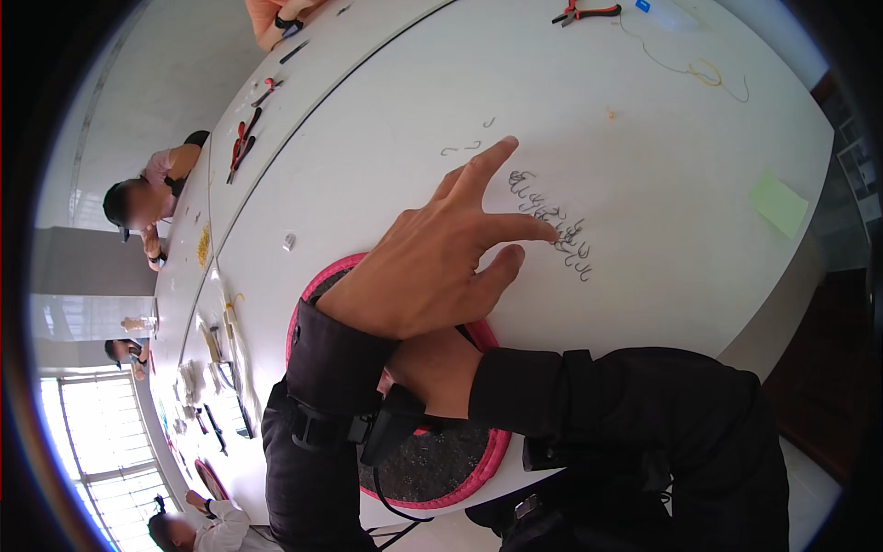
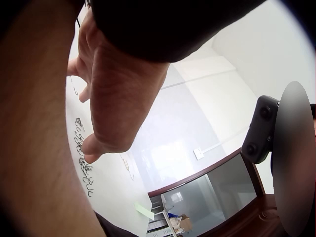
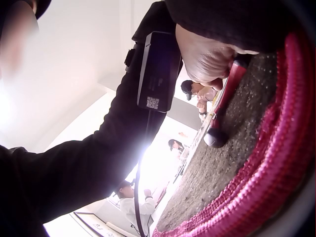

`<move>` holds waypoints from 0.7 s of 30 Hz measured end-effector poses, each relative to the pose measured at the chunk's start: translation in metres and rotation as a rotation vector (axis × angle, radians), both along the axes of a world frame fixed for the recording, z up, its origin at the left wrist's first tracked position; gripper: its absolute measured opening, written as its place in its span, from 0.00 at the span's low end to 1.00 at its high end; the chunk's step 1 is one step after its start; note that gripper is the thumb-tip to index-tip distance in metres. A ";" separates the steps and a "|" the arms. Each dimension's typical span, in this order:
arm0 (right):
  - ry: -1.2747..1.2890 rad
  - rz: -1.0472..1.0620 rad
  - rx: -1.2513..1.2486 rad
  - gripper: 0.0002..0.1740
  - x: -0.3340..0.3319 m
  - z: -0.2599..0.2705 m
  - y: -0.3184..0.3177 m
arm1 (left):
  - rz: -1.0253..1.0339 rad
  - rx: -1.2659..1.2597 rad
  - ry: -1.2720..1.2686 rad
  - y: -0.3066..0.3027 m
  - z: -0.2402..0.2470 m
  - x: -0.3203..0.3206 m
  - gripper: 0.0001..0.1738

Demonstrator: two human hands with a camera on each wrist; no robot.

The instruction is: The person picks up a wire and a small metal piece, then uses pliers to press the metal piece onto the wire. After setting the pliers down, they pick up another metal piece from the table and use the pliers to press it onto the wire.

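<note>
My left hand point(image 1: 418, 258) reaches over the white table with fingers spread and straight, its wrist crossing above my right wrist. Its index fingertip is right at a row of small dark fish hooks point(image 1: 543, 207). Several loose hooks point(image 1: 473, 144) lie beyond the fingers. In the left wrist view the thumb overlaps the row of hooks point(image 2: 84, 153). My right hand point(image 3: 207, 59), mostly hidden under the left in the head view, grips a red-handled tool point(image 3: 229, 94) with a dark rounded end. This tool is over a round dark pad point(image 3: 237, 143) with a pink rim.
Pliers point(image 1: 586, 13) lie at the far edge, near a thin wire point(image 1: 658, 64). A green paper note point(image 1: 779, 204) is at the right. More pliers point(image 1: 243, 144) and packaged tools point(image 1: 221, 350) sit leftward, with people point(image 1: 152, 198) seated beyond.
</note>
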State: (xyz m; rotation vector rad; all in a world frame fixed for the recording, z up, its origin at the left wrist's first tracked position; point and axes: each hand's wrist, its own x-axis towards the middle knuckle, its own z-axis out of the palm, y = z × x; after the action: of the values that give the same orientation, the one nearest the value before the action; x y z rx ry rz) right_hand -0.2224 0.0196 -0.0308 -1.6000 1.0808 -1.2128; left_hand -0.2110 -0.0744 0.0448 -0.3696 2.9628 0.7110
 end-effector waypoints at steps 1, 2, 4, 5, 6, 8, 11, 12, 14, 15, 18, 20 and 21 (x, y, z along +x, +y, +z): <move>-0.016 0.014 0.018 0.09 -0.001 0.001 0.000 | -0.001 -0.005 -0.001 0.000 0.000 0.000 0.16; -0.032 0.029 0.036 0.09 -0.002 0.001 0.000 | -0.001 -0.011 -0.002 0.000 -0.001 0.000 0.16; -0.022 0.025 0.027 0.10 -0.002 0.003 0.001 | 0.001 0.007 0.005 0.000 0.000 0.000 0.16; -0.016 0.023 0.023 0.10 -0.002 0.003 0.001 | 0.002 0.016 0.009 0.000 0.000 0.000 0.16; -0.022 0.005 0.004 0.09 -0.001 0.002 0.001 | 0.002 0.017 0.017 0.001 0.000 -0.001 0.17; -0.034 -0.032 -0.032 0.08 0.002 -0.002 0.001 | 0.001 0.021 0.035 0.001 -0.001 -0.002 0.17; 0.154 0.052 0.007 0.12 -0.007 0.005 0.001 | -0.002 0.028 0.024 0.004 -0.002 -0.005 0.17; 0.153 0.064 0.016 0.14 -0.007 0.005 0.001 | -0.008 -0.008 0.042 0.004 -0.004 -0.005 0.17; 0.151 0.087 0.035 0.17 -0.008 0.004 0.000 | -0.024 -0.079 0.080 0.004 -0.008 -0.005 0.18; 0.148 0.108 0.057 0.17 -0.010 0.007 0.000 | -0.038 -0.083 0.112 0.004 -0.009 -0.006 0.18; 0.164 0.123 0.070 0.18 -0.013 0.011 0.001 | -0.064 -0.096 0.181 0.004 -0.011 -0.009 0.18; 0.207 0.063 0.008 0.18 -0.008 0.004 0.003 | -0.069 -0.104 0.188 0.005 -0.013 -0.011 0.17; 0.209 0.064 -0.002 0.18 -0.008 0.004 0.003 | -0.071 -0.104 0.184 0.005 -0.014 -0.011 0.17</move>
State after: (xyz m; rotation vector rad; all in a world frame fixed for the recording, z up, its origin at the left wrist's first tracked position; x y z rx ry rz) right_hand -0.2308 0.0225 -0.0264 -1.7792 1.1483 -1.0217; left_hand -0.2215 -0.0698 0.0313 -0.2143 3.1767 0.6165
